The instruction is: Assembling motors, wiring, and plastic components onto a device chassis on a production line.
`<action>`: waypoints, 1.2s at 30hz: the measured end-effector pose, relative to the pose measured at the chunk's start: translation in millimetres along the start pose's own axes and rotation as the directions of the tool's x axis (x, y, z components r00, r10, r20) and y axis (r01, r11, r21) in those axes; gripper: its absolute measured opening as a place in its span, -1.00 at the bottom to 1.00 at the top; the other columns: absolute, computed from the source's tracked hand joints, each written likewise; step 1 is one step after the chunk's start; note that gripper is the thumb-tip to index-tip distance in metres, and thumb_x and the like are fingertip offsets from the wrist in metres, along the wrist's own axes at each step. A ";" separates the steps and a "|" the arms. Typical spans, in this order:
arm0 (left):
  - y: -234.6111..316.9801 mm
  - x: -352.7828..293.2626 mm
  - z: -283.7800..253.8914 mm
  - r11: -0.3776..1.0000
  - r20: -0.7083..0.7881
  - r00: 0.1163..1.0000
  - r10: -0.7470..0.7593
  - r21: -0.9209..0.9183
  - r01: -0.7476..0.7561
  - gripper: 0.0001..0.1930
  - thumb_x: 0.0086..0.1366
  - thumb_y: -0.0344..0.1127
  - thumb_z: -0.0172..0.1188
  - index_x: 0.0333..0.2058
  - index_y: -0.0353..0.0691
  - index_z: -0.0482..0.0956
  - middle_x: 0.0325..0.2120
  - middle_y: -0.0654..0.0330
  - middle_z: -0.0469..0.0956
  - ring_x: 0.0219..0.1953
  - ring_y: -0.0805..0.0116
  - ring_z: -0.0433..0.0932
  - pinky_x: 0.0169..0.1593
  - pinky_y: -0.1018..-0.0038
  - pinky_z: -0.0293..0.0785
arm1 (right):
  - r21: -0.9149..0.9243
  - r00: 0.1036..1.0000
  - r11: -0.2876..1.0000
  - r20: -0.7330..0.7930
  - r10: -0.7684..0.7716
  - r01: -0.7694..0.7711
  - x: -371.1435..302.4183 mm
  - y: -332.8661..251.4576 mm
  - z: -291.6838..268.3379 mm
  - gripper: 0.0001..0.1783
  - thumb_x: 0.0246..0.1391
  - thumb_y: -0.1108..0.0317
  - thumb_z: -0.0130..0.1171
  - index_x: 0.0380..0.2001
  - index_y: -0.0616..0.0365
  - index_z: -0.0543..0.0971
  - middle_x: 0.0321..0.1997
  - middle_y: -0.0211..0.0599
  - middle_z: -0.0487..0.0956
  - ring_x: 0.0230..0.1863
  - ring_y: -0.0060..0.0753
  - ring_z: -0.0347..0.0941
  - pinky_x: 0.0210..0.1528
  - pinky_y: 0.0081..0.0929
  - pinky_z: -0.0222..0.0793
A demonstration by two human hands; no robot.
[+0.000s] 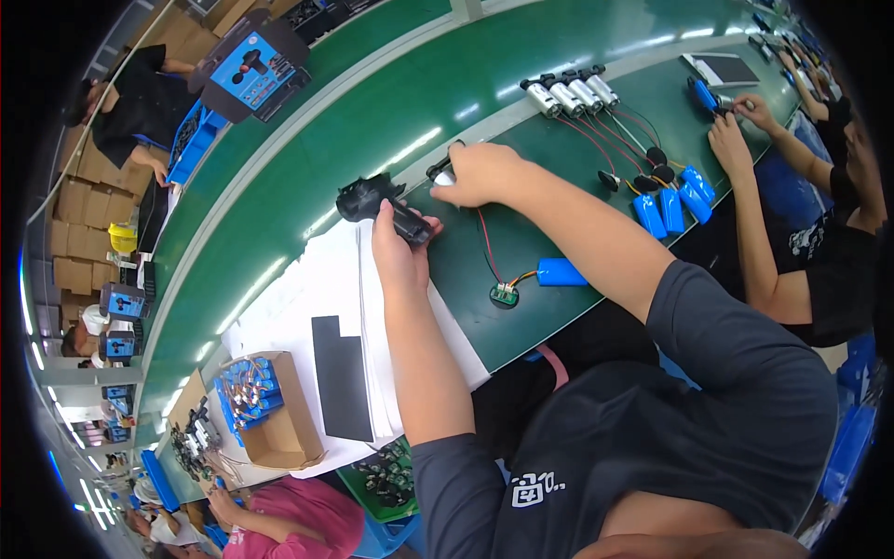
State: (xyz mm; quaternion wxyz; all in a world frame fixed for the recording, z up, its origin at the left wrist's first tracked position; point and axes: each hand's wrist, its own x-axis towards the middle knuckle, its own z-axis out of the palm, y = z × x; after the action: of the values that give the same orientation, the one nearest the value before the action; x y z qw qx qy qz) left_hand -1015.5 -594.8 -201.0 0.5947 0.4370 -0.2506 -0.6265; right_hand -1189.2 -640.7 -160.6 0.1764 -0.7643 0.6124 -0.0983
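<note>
My left hand (402, 253) is closed round a hollow black plastic housing (365, 197), its wide end turned away to the left. Just right of it, my right hand (489, 175) grips a silver motor (443, 178) with a black end piece, partly covered by my fingers. Thin red and dark wires run down from the motor to a small green circuit board (505, 294) on the table. A blue battery pack (562, 272) is wired to that board and lies partly behind my right forearm.
Several silver motors (570, 96) lie in a row, wired to blue battery packs (670, 212). White sheets (298, 303) and a black board (340, 382) lie left, beside a cardboard box (289, 433) with batteries. A co-worker's hands (736, 135) work at right. A green belt (372, 102) runs beyond.
</note>
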 end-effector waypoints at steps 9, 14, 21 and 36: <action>-5.9 -8.8 22.7 0.994 0.104 0.989 -0.104 0.041 0.101 -0.42 0.44 0.19 -0.11 -0.04 -0.33 0.36 -0.50 0.14 0.49 -0.44 0.21 0.55 -0.27 0.27 0.55 | 0.254 0.982 0.965 0.152 -0.110 0.069 16.5 43.7 8.4 -0.31 -0.05 -0.24 0.17 -0.42 0.33 0.65 -0.48 -0.02 0.63 -0.37 -0.12 0.60 -0.26 -0.23 0.48; -3.4 -36.8 49.8 0.988 0.008 0.993 -0.119 -0.102 0.119 -0.39 0.43 0.24 -0.15 -0.02 -0.29 0.35 -0.43 0.12 0.50 -0.29 0.12 0.58 -0.22 0.20 0.57 | 0.812 0.978 0.567 0.201 -0.052 -0.137 -3.6 37.4 -5.0 -0.46 0.06 -0.10 0.27 -0.46 0.26 0.57 -0.60 -0.32 0.51 -0.68 -0.53 0.43 -0.68 -0.54 0.29; -11.0 -61.3 59.1 0.994 0.020 0.996 -0.093 -0.054 0.094 -0.36 0.43 0.27 -0.25 0.02 -0.26 0.33 -0.39 0.12 0.49 -0.18 -0.02 0.59 -0.27 0.17 0.55 | 0.927 0.998 0.375 -0.008 0.059 -0.015 -7.0 33.0 1.1 -0.47 0.04 -0.09 0.32 -0.49 0.26 0.52 -0.53 -0.30 0.55 -0.67 -0.54 0.46 -0.68 -0.59 0.34; -27.7 -65.4 85.2 0.910 -0.024 0.987 0.157 0.393 -0.135 -0.42 0.50 0.16 -0.39 -0.15 -0.33 0.32 -0.52 0.06 0.50 -0.51 0.21 0.58 -0.60 0.54 0.38 | 0.961 0.957 0.093 0.242 0.161 -0.259 0.2 50.1 -2.6 -0.45 0.00 -0.14 0.31 -0.52 0.22 0.52 -0.62 -0.37 0.48 -0.72 -0.59 0.32 -0.72 -0.56 0.15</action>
State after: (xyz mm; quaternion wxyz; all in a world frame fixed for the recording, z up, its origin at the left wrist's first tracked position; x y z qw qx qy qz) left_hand -1108.0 -544.7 -165.8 0.5476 0.5438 -0.3857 -0.5057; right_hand -1235.3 -650.7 -177.8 0.6700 -0.3651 0.4895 -0.4222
